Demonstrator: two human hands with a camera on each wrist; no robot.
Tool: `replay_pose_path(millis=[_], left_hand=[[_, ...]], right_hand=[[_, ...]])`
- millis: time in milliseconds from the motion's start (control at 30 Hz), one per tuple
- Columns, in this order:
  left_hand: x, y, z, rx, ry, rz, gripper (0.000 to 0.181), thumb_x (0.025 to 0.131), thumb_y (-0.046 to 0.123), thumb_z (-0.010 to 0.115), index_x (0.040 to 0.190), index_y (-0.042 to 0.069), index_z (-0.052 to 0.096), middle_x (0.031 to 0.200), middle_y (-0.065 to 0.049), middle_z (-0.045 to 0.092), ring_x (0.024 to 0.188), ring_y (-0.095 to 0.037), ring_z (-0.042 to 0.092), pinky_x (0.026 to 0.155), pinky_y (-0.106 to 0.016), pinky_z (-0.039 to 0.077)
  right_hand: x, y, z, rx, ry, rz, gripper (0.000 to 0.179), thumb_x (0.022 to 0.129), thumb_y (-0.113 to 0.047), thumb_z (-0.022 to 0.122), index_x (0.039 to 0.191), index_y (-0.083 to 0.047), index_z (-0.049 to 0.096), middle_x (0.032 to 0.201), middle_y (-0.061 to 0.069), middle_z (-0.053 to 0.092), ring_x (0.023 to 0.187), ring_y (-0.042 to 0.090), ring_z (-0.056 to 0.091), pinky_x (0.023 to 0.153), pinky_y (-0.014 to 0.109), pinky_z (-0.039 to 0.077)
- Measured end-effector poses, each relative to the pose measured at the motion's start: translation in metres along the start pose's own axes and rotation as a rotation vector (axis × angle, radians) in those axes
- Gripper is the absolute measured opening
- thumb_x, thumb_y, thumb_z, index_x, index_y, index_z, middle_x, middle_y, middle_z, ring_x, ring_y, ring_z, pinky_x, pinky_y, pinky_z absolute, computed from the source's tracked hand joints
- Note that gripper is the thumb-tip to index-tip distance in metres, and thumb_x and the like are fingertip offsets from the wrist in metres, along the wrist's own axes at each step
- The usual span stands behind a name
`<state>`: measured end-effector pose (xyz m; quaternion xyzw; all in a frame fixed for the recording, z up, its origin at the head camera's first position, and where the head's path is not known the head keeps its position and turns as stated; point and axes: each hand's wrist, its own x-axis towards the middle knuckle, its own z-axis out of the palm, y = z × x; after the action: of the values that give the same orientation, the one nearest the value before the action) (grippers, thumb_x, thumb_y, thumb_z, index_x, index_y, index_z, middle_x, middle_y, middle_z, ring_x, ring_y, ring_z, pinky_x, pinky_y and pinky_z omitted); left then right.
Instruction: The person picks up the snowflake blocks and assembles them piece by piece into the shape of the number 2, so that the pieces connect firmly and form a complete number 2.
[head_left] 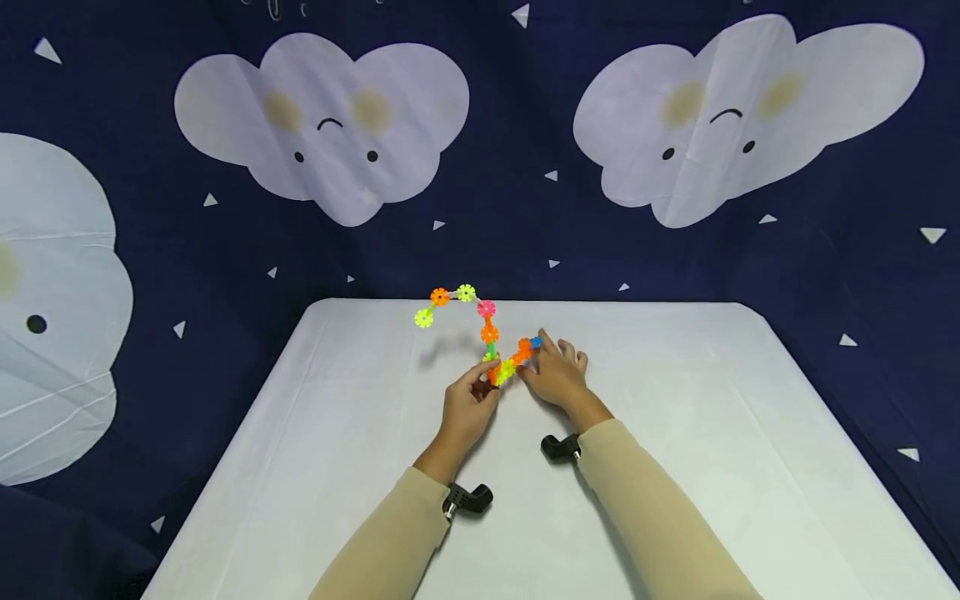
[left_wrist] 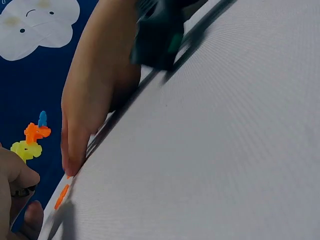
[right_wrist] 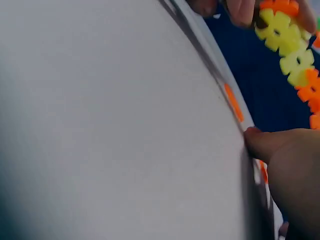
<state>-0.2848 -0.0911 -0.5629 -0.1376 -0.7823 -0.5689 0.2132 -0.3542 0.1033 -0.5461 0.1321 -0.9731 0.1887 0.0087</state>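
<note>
A chain of toothed, flower-shaped plastic discs [head_left: 489, 333] in orange, yellow, pink and green arches up and leftward from my left hand [head_left: 467, 408]. That hand pinches the chain between thumb and fingers. From the grip, yellow discs [right_wrist: 298, 61], orange discs [left_wrist: 37, 133] and a blue disc [left_wrist: 43, 119] branch off toward the right. My right hand [head_left: 558, 375] reaches down just beside this branch with its fingers spread. Its thumb tip meets the white tabletop in the right wrist view, close to a flat orange disc [right_wrist: 234, 102]. Another orange piece [right_wrist: 264, 171] shows partly behind the thumb.
The white table [head_left: 360, 433] spreads under both arms. Behind it hangs a dark blue cloth [head_left: 517, 217] printed with clouds and small white triangles. Each wrist carries a black camera, one on the left [head_left: 468, 499] and one on the right [head_left: 559, 448].
</note>
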Motion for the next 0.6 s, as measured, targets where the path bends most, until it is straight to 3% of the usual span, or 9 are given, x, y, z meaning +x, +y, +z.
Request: replay_pose_path(millis=[100,167,267,367,467,600], left_hand=[[0.0,0.0,-0.001,-0.001,-0.01,-0.011,0.05,0.085,-0.015,0.073,0.129,0.009,0.075,0.077,-0.003,0.063,0.066,-0.014,0.054,0.057,-0.024,0.046],[0.001,0.001,0.0,-0.006,-0.016,-0.003,0.05,0.085,-0.015,0.073,0.129,0.009,0.075,0.076,-0.005,0.062,0.066,-0.014,0.053,0.057,-0.024,0.045],[0.003,0.002,0.0,-0.017,-0.022,0.021,0.05,0.084,-0.015,0.071,0.13,0.007,0.075,0.082,-0.011,0.066,0.067,-0.016,0.054,0.057,-0.024,0.044],[0.004,0.002,0.001,-0.027,-0.025,0.043,0.05,0.084,-0.014,0.07,0.13,0.004,0.074,0.086,-0.014,0.069,0.068,-0.016,0.055,0.057,-0.024,0.044],[0.004,0.002,0.002,-0.023,-0.021,0.044,0.049,0.084,-0.014,0.072,0.129,0.005,0.075,0.083,-0.013,0.068,0.067,-0.016,0.055,0.057,-0.024,0.044],[0.0,-0.001,0.004,-0.021,-0.017,0.014,0.049,0.084,-0.015,0.074,0.127,0.008,0.076,0.08,-0.007,0.066,0.066,-0.015,0.053,0.057,-0.024,0.043]], right_hand=[[0.007,-0.003,0.003,-0.072,-0.045,-0.027,0.055,0.106,-0.041,0.045,0.155,-0.017,0.057,0.173,0.001,0.023,0.153,0.04,0.019,0.113,0.074,0.007],[0.009,-0.004,0.007,-0.058,-0.039,-0.063,0.051,0.109,-0.035,0.043,0.156,-0.022,0.055,0.17,-0.003,0.03,0.153,0.037,0.022,0.114,0.074,0.006],[0.009,-0.004,0.01,0.032,0.047,-0.118,0.041,0.108,-0.028,0.052,0.144,-0.019,0.068,0.153,0.001,0.056,0.148,0.035,0.035,0.116,0.071,0.008],[0.007,-0.001,0.01,0.143,0.16,-0.167,0.025,0.101,-0.023,0.07,0.121,-0.013,0.082,0.123,0.006,0.075,0.136,0.035,0.05,0.116,0.066,0.017],[0.004,0.003,0.01,0.251,0.214,-0.229,0.021,0.091,-0.021,0.084,0.11,-0.012,0.085,0.106,0.005,0.079,0.12,0.033,0.061,0.111,0.06,0.028],[-0.003,0.009,0.011,0.361,0.193,-0.269,0.029,0.086,-0.021,0.089,0.111,-0.008,0.082,0.104,0.005,0.077,0.102,0.029,0.062,0.101,0.053,0.037]])
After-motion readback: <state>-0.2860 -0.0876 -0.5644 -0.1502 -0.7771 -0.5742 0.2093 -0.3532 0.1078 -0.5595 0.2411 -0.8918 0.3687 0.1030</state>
